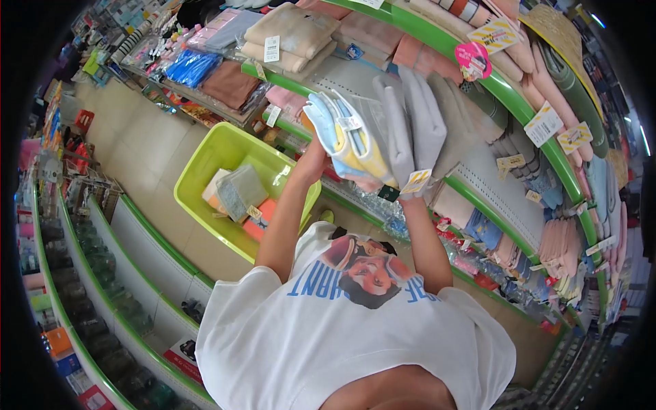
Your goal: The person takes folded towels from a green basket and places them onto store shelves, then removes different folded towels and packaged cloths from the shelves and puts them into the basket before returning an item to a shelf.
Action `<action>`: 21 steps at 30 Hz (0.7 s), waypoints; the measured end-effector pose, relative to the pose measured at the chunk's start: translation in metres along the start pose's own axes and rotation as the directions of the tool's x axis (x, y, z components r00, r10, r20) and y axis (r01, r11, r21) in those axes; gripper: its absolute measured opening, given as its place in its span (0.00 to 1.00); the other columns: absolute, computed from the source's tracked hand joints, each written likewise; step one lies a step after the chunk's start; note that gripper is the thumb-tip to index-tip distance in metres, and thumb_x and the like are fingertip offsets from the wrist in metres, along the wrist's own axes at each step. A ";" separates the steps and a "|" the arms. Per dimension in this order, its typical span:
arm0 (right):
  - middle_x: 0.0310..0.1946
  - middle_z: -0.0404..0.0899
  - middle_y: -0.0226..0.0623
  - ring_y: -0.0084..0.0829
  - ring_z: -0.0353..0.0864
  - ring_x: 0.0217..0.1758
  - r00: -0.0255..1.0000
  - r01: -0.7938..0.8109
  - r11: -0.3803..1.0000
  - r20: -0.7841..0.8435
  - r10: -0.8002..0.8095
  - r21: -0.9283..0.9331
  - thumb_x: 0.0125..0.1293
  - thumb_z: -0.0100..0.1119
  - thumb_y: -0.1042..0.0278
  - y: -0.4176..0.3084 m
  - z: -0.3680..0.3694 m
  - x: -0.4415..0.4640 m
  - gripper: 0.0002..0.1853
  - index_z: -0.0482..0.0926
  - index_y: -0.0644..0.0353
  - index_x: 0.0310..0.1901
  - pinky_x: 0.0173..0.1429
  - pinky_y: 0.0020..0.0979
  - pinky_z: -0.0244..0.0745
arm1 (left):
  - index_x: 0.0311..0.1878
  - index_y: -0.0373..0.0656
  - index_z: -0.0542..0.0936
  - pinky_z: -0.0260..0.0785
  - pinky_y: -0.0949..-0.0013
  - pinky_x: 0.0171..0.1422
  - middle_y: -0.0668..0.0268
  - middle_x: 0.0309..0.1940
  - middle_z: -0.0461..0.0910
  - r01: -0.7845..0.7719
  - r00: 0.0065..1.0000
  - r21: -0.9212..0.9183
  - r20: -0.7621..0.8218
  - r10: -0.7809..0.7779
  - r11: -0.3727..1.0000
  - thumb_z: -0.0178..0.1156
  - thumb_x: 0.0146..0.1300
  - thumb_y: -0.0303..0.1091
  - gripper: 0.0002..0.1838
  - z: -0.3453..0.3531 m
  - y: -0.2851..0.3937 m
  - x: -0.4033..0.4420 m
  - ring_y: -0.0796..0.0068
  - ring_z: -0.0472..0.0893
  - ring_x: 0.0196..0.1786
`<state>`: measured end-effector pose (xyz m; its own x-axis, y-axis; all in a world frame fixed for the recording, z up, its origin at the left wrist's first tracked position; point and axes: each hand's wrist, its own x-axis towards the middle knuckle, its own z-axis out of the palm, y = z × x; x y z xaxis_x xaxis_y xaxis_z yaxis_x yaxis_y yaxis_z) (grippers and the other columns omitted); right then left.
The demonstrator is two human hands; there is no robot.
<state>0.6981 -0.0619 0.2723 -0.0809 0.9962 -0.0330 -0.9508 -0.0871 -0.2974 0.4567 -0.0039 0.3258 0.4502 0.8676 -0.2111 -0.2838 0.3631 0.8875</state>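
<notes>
Folded towels stand in a bunch between my hands, in front of the shelf. My left hand [313, 154] is closed against the left side of the light blue, yellow and white towels [345, 137]; its fingers are partly hidden behind them. Thick grey folded towels [410, 123] stand directly to the right, with a striped yellow tag [415, 181] hanging at their lower end. My right hand [411, 203] is under this lower end, mostly covered by towels and tag. Below my left forearm, a lime-green bin [198, 195] contains a grey-blue folded towel [240, 191] and an orange item [260, 220].
Green-edged shelves [488, 212] curve around the right, bearing more towels. Beige folded towels [290, 34] lie on the upper shelf. At left, another shelf unit [147, 239] holds glassware. Pale floor tiles [133, 130] run between them. A straw hat [557, 41] hangs at upper right.
</notes>
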 end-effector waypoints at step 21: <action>0.56 0.79 0.38 0.38 0.80 0.57 0.954 -0.252 0.795 -0.279 0.109 -0.551 0.67 0.51 0.42 -0.073 0.069 0.155 0.29 0.74 0.56 0.61 0.63 0.43 0.75 | 0.70 0.36 0.62 0.53 0.51 0.76 0.56 0.68 0.68 0.051 0.998 -0.454 0.060 -0.027 0.890 0.40 0.69 0.68 0.43 -0.049 0.071 0.157 0.57 0.68 0.69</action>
<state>0.7342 0.0990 0.3547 -0.0974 0.9388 -0.3304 -0.5707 -0.3246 -0.7543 0.4659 0.1749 0.3360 0.5072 0.8359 -0.2098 -0.6140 0.5213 0.5927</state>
